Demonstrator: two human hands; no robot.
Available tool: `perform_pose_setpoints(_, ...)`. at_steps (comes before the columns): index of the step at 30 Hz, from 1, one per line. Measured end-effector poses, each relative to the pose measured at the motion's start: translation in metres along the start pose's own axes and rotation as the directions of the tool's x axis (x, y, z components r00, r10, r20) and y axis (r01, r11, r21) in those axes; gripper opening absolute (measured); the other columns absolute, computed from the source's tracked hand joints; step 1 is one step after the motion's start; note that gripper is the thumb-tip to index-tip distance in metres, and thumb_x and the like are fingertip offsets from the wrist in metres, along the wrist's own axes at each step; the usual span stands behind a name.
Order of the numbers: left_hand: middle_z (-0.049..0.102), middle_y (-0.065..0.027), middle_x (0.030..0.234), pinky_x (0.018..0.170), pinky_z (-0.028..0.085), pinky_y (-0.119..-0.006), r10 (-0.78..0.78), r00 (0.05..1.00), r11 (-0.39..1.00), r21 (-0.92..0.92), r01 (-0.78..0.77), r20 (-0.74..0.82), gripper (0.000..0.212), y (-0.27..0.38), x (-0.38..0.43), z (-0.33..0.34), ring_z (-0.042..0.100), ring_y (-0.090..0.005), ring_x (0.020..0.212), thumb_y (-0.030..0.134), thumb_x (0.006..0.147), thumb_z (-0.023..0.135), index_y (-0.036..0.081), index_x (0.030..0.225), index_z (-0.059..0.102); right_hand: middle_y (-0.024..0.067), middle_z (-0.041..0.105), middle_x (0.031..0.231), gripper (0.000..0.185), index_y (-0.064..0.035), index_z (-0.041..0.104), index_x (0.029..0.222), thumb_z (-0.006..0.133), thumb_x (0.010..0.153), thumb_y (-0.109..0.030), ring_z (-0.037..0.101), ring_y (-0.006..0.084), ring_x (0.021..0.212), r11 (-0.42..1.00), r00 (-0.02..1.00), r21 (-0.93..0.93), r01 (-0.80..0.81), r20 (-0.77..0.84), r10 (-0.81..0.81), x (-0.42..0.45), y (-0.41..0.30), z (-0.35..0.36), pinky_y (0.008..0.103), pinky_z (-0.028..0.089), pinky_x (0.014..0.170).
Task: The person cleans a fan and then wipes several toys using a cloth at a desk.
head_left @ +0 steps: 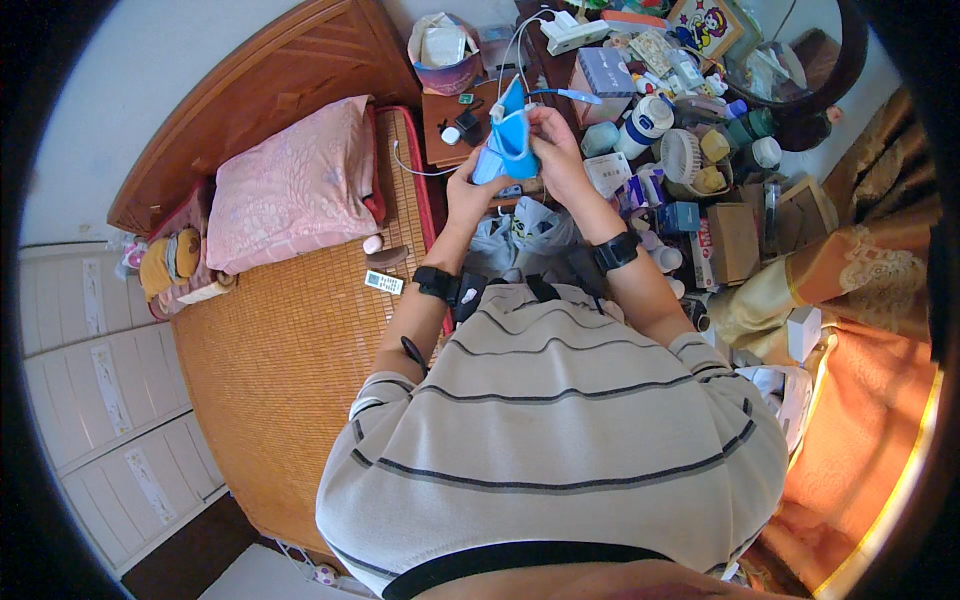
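Observation:
Both my hands hold a light-blue item over the nightstand. My left hand [476, 191] grips its lower left part, a flat pale-blue piece [489, 165]. My right hand [559, 150] has thumb and fingers on the right edge of a blue soft pouch or case [514, 135], whose opening faces up towards me. White cables run by the pouch's top, with a white plug [496, 112] against it. Just beyond my right fingers a blue-and-white cable or strap end [579, 96] sticks out. What the pouch contains is hidden.
A wooden nightstand [442, 112] carries a black adapter [469, 126] and a round white item [450, 136]. At right stands a crowded dresser with a white-and-blue bottle [646, 124], a small fan [680, 156] and boxes. Left is a bed with a bamboo mat [300, 345], pillow [296, 187] and remote [383, 282]. Plastic bags [525, 229] sit below my hands.

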State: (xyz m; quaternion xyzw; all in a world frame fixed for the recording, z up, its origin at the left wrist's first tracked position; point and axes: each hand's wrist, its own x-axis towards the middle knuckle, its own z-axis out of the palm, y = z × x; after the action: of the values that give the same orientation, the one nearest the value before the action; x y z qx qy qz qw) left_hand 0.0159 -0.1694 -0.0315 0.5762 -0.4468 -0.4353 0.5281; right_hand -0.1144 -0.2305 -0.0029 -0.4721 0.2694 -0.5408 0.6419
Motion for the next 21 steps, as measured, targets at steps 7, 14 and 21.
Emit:
perform_pose_setpoints(7, 0.056, -0.0157, 0.104, 0.080, 0.043, -0.027, 0.182, 0.974, 0.972, 0.177, -0.157, -0.135, 0.062, 0.004, 0.003, 0.003, 0.054, -0.0157, 0.092, 0.009, 0.058, 0.072, -0.006, 0.113, 0.047, 0.0076, 0.041, 0.091, 0.067, -0.0054, 0.038, 0.109, 0.077, 0.059, -0.025, 0.045, 0.0197, 0.082, 0.653, 0.904, -0.744, 0.144, -0.169, -0.392, -0.004, 0.005, 0.008, 0.0321, 0.039, 0.077)
perform_pose_setpoints(14, 0.055, -0.0155, 0.107, 0.081, 0.043, -0.029, 0.424, 0.906, 0.887, 0.199, -0.418, 0.010, 0.061, 0.015, 0.011, -0.002, 0.056, -0.0199, 0.095, 0.010, 0.056, 0.071, 0.001, 0.112, 0.051, 0.0105, 0.047, 0.110, 0.066, -0.0037, 0.036, 0.115, 0.073, 0.062, -0.016, 0.049, 0.0206, 0.100, 0.993, 0.992, -0.040, -0.112, -0.070, 0.109, -0.005, -0.007, 0.007, 0.0324, 0.043, 0.082)
perform_pose_setpoints(21, 0.056, -0.0148, 0.105, 0.080, 0.043, -0.029, 0.293, 0.942, 0.932, 0.168, -0.320, 0.164, 0.063, 0.037, 0.008, -0.006, 0.056, -0.0202, 0.095, 0.015, 0.053, 0.073, 0.006, 0.113, 0.052, 0.0081, 0.051, 0.108, 0.053, -0.0052, 0.044, 0.116, 0.065, 0.067, -0.004, 0.051, 0.0185, 0.097, 0.933, 0.970, 0.267, -0.243, 0.065, 0.234, -0.007, -0.030, -0.007, 0.0326, 0.044, 0.080)
